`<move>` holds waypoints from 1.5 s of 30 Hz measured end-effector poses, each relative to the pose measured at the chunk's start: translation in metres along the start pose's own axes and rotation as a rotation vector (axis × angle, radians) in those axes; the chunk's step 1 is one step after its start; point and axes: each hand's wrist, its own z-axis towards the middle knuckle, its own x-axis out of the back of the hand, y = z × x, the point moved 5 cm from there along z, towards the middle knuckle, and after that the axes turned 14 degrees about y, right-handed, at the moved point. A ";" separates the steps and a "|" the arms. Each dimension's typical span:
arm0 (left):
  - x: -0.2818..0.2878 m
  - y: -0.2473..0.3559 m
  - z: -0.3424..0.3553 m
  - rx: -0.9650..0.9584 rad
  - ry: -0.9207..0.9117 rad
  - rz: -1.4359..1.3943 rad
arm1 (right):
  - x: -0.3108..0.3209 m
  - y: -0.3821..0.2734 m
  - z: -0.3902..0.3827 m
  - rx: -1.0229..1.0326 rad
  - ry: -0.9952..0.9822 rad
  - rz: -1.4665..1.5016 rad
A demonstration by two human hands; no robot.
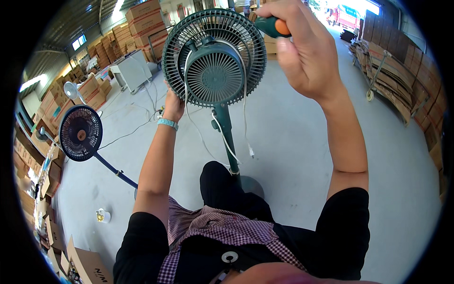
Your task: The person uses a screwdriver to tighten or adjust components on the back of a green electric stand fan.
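A dark green pedestal fan [215, 75] stands upright in front of me, the back of its round guard and ribbed motor cover facing me. A white power cord [245, 90] loops over the motor cover, and its plug hangs beside the pole. My left hand [173, 105] grips the lower left rim of the guard, its fingertips partly hidden. Up at the guard's right edge, my right hand [307, 52] is closed around a screwdriver [272, 27] with a dark green and orange handle. The screwdriver's tip cannot be made out.
A dark blue fan [81, 133] leans at my left, with a small white cup-like container [102, 216] on the floor near it. Stacked cartons [144, 26] and a grey cabinet [131, 71] stand behind. A cart of flattened cardboard [388, 78] is at the right. Cables cross the floor.
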 end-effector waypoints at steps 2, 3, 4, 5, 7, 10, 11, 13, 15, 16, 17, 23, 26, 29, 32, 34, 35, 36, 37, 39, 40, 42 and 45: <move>-0.006 0.001 -0.006 0.009 0.011 -0.072 | -0.003 0.001 0.000 -0.027 0.017 0.006; -0.002 0.000 0.000 0.001 0.008 -0.047 | -0.003 -0.001 0.002 -0.026 0.014 -0.007; 0.002 -0.001 0.006 -0.001 0.002 -0.043 | -0.002 -0.003 0.004 -0.026 0.010 -0.020; 0.005 -0.004 0.010 0.000 -0.004 -0.040 | -0.004 0.003 0.003 -0.003 0.013 -0.004; 0.006 -0.005 0.012 -0.007 -0.001 -0.039 | -0.004 0.008 0.005 0.044 -0.002 0.023; 0.005 -0.003 0.009 -0.015 -0.011 -0.063 | 0.006 0.014 0.015 0.031 -0.084 0.066; 0.005 -0.003 0.007 -0.017 -0.016 -0.075 | 0.007 0.018 0.016 -0.022 -0.128 0.085; 0.009 -0.002 0.009 -0.017 0.007 -0.071 | 0.008 0.025 0.017 -0.066 -0.190 0.077; 0.003 -0.003 0.010 0.026 0.029 -0.090 | 0.016 0.015 0.028 -0.052 -0.224 0.076; -0.006 -0.004 0.010 0.051 0.031 -0.104 | 0.019 0.014 0.031 -0.037 -0.241 0.072; -0.016 -0.004 0.009 0.042 0.017 -0.089 | 0.023 0.013 0.033 -0.022 -0.257 0.067; 0.002 -0.006 0.007 0.042 0.033 -0.059 | 0.011 0.024 0.015 -0.088 -0.338 0.212; 0.001 -0.005 0.003 0.043 0.058 -0.054 | 0.010 0.026 0.004 -0.067 -0.336 0.398; 0.014 -0.007 0.020 0.045 0.021 -0.035 | 0.007 0.020 0.003 0.021 -0.277 0.361; 0.015 -0.008 0.015 0.064 0.051 -0.049 | 0.001 0.008 -0.004 -0.001 -0.151 0.285; 0.010 -0.005 0.014 0.076 -0.010 -0.042 | 0.004 0.004 -0.003 -0.052 -0.136 0.188; 0.010 -0.008 0.014 0.058 0.062 -0.055 | 0.001 0.002 -0.007 -0.009 -0.051 0.131; 0.012 -0.006 0.015 0.039 0.047 -0.043 | -0.001 0.002 -0.008 -0.018 0.000 0.112; 0.015 -0.005 0.015 0.020 0.031 -0.031 | -0.003 0.002 -0.011 -0.029 0.051 0.094; 0.011 -0.003 0.011 -0.001 0.056 -0.041 | -0.006 0.006 -0.013 -0.118 0.084 0.114; 0.008 -0.004 0.009 0.003 0.051 -0.043 | -0.008 0.008 -0.015 -0.144 0.105 0.119; 0.008 -0.004 0.007 0.006 0.047 -0.046 | -0.010 0.011 -0.020 -0.123 0.175 0.124; 0.011 -0.004 0.007 0.005 0.026 -0.048 | -0.002 0.006 -0.013 -0.242 0.082 0.152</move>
